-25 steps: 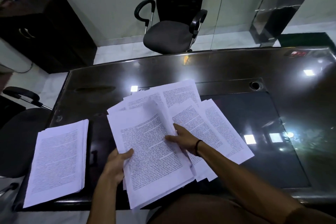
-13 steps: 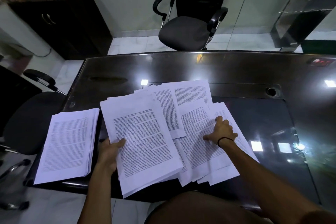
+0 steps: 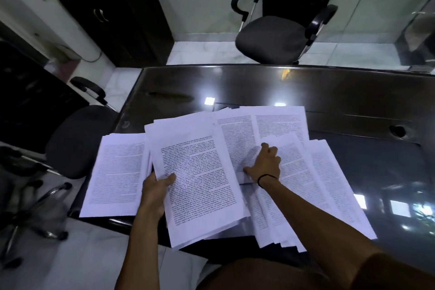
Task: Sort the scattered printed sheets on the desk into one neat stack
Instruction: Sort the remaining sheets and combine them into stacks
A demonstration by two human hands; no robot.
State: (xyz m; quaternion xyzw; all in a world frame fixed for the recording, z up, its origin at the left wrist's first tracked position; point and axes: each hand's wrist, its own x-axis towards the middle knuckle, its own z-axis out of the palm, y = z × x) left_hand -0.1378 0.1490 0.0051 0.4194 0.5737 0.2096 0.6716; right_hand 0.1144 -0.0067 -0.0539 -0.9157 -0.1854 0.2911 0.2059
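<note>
While my left hand (image 3: 154, 192) grips a held bundle (image 3: 200, 179) of printed sheets at its left edge, thumb on the top page and fingers underneath, my right hand (image 3: 264, 163) rests on the loose sheets (image 3: 294, 172) spread to the right, fingers curled at the edge of one page; whether they pinch it I cannot tell. A dark band (image 3: 266, 176) circles that wrist.

Count: three groups of paper on the desk (image 3: 329, 92). One squared stack (image 3: 117, 172) lies at the desk's left near corner, its near edge overhanging the rim. The held bundle sits just beside it, overlapping its right edge and projecting past the desk's near edge. The loose sheets fan out in overlapping layers toward the right; their number cannot be counted, as most are covered by others.

Writing: every visible page carries dense blocks of printed text, none of it legible.

Two office chairs are in view: one chair (image 3: 277, 35) beyond the far side of the desk, a second chair (image 3: 77, 134) at the left, blurred. A dark cabinet (image 3: 113, 19) stands against the wall. A round cable hole (image 3: 397, 130) sits in the desk surface at right. My right forearm hides part of the loose sheets.
</note>
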